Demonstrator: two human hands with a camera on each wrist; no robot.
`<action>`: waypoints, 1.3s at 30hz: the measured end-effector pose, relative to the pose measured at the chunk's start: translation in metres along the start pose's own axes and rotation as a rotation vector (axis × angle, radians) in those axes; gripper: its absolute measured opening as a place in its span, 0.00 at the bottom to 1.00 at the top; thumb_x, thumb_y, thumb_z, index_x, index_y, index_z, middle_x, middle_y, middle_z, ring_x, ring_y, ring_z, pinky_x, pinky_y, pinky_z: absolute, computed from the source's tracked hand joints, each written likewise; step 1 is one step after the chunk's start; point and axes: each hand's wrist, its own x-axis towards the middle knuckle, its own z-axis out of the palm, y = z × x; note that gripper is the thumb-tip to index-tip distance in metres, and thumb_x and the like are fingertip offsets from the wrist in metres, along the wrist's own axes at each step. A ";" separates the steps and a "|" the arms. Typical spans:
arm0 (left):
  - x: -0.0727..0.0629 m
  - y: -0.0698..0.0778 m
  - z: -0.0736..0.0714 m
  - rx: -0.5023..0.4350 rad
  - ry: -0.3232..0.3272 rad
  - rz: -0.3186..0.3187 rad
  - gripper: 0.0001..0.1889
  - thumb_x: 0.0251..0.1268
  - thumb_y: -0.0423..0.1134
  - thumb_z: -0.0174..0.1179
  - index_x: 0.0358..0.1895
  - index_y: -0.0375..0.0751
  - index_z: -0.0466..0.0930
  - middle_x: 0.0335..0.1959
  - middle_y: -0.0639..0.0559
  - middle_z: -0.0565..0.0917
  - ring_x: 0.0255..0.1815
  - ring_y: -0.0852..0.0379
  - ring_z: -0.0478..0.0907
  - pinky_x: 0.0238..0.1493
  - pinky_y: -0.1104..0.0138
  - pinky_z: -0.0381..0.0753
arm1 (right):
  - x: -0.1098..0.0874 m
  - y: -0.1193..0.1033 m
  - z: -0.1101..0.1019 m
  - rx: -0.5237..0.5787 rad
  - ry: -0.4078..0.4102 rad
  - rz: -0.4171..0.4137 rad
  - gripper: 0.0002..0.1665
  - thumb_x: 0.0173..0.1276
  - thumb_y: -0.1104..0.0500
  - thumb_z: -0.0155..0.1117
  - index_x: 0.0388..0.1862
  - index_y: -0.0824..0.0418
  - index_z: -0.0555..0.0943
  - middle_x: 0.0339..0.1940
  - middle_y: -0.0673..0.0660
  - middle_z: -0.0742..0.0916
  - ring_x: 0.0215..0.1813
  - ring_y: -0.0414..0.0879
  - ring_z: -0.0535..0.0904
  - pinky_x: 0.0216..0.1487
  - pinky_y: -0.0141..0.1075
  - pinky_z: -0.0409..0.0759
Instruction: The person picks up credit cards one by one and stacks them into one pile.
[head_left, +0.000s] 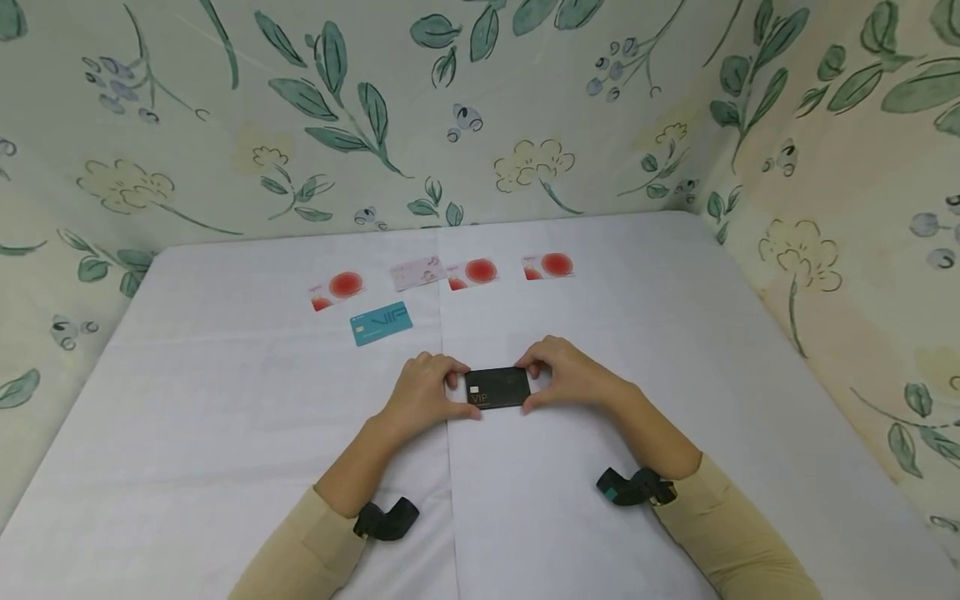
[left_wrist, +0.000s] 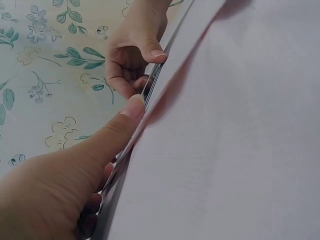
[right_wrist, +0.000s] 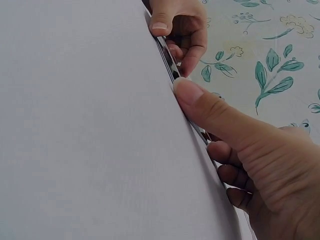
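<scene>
A black card with a chip and the letters VIP lies flat near the table's middle. At its left end the left hand pinches it, thumb at the near edge and fingers at the far edge. The right hand grips the right end the same way. Seen from the left wrist, the card shows only as a thin dark edge by the left thumb. In the right wrist view, the right thumb touches that edge too; whether several cards are stacked is unclear.
Beyond the hands lies a teal VIP card. Behind it are a pale pink card and red-and-white cards at left, centre and right. White cloth covers the table; floral fabric hangs behind.
</scene>
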 end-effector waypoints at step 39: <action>-0.002 -0.011 0.003 -0.048 0.032 0.059 0.31 0.32 0.55 0.78 0.46 0.47 0.82 0.28 0.62 0.75 0.34 0.62 0.67 0.41 0.65 0.65 | 0.003 0.002 -0.001 0.124 -0.036 0.062 0.39 0.38 0.51 0.83 0.49 0.64 0.80 0.32 0.50 0.78 0.39 0.44 0.70 0.45 0.35 0.71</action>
